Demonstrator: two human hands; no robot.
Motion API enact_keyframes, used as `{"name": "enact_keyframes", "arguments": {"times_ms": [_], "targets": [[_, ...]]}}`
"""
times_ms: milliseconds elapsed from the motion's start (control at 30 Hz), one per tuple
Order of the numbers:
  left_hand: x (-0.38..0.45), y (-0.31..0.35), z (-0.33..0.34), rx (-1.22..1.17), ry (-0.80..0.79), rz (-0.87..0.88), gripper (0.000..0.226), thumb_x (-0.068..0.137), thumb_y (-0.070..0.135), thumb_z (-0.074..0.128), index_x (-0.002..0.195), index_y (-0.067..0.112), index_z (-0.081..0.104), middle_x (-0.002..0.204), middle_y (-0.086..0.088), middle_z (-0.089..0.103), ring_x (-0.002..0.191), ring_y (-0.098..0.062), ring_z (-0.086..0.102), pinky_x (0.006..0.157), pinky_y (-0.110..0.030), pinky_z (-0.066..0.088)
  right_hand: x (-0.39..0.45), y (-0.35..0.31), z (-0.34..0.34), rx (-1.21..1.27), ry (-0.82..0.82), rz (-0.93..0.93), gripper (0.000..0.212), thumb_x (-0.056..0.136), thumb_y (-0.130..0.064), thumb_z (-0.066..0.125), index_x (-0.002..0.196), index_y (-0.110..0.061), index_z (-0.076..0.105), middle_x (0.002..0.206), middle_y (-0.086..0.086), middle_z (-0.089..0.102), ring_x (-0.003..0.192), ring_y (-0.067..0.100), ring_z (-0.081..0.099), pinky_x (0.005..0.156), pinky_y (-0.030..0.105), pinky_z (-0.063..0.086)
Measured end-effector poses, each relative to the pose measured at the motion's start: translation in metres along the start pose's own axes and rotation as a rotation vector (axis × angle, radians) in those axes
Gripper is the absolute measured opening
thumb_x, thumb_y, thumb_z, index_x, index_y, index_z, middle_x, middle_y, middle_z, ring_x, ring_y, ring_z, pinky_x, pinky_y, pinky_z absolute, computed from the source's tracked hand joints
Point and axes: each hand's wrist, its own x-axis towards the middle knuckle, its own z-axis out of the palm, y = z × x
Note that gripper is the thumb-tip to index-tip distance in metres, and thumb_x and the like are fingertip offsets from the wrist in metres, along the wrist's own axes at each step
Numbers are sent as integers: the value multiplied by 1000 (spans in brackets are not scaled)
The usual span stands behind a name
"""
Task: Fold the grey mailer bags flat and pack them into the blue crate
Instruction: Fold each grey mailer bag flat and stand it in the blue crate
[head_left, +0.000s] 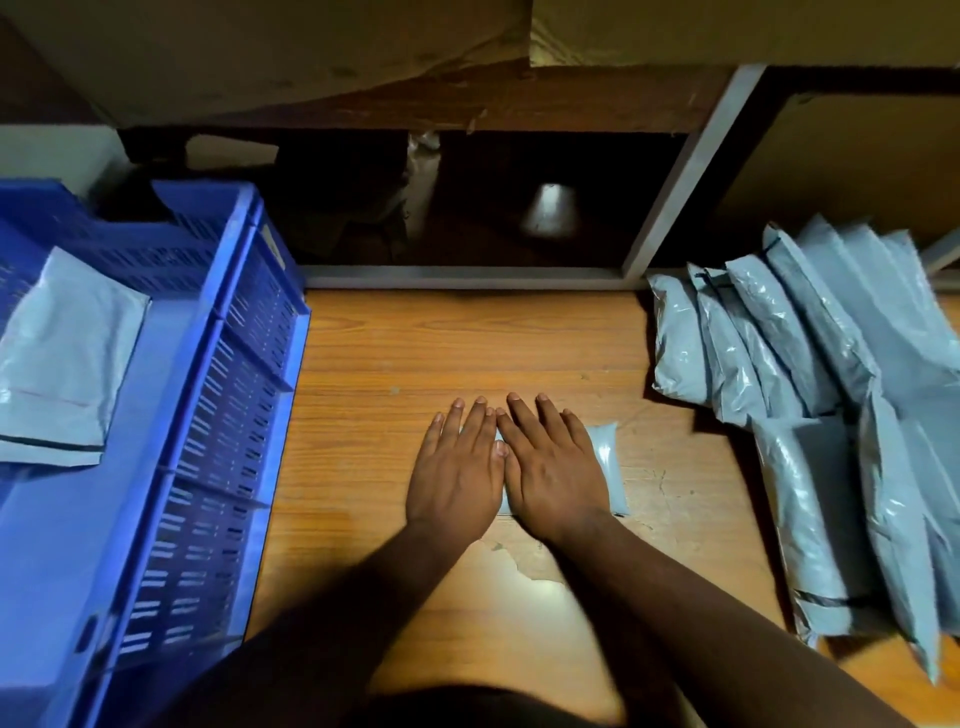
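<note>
A small folded grey mailer bag (607, 465) lies on the wooden table (363, 364), mostly hidden under my palms. My left hand (457, 473) and my right hand (553, 467) press flat on it side by side, fingers straight. The blue crate (208, 395) stands at the left, with folded grey mailer bags (57, 358) lying inside it. A pile of unfolded grey mailer bags (821, 395) lies at the right of the table.
A dark open shelf recess (467, 208) with a grey frame (691, 176) sits behind the table. Bare wood shows between the crate and the pile. A chipped patch (519, 561) marks the table near my wrists.
</note>
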Motion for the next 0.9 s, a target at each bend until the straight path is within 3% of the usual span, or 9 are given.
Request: {"name": "enact_keyframes", "arguments": {"times_ms": [133,267,367,467,533,700,900], "targets": [[-4,0,-14,-100,0,-17,77,98,48,-15,163,21,15,171,3,12,158,-17,3,128,-40,4,-3,3,-9,120,-20,-34,57,110,-45,16,160,-26,34,168,-2,28,157,29,20,125,47,21],[-7,-7,-22,-365,105,-76,59,108,51,28,161,24,26,168,5,24,157,-13,9,127,-36,13,-7,23,-31,455,86,18,45,110,-37,38,149,-22,53,147,-4,58,136,18,49,108,33,39],[-11,-9,-17,-344,234,-37,61,103,50,32,158,24,36,166,6,30,157,-11,13,127,-38,17,-17,43,-33,410,205,114,34,105,-28,51,134,-20,65,132,0,68,120,23,62,97,30,46],[-9,-2,-3,-283,163,15,67,103,56,15,159,24,36,166,5,29,156,-13,15,128,-38,14,-21,47,-20,274,134,40,43,108,-38,41,144,-21,58,150,3,56,140,27,47,115,37,36],[-10,2,9,-182,178,41,62,106,53,20,156,24,41,164,2,36,155,-16,22,127,-41,16,-22,43,-11,141,67,33,54,110,-47,26,156,-26,42,164,2,37,152,28,30,122,47,26],[-10,6,19,-152,291,22,51,107,43,37,153,24,47,162,2,39,155,-19,26,126,-42,19,-22,41,-4,24,55,65,57,109,-46,21,160,-27,35,169,3,27,156,30,22,125,52,16],[-3,8,22,-89,244,-8,50,106,44,37,150,25,51,160,1,42,154,-20,28,126,-41,17,-14,42,0,9,12,43,59,109,-46,19,160,-23,36,170,7,25,157,34,18,124,56,17]]}}
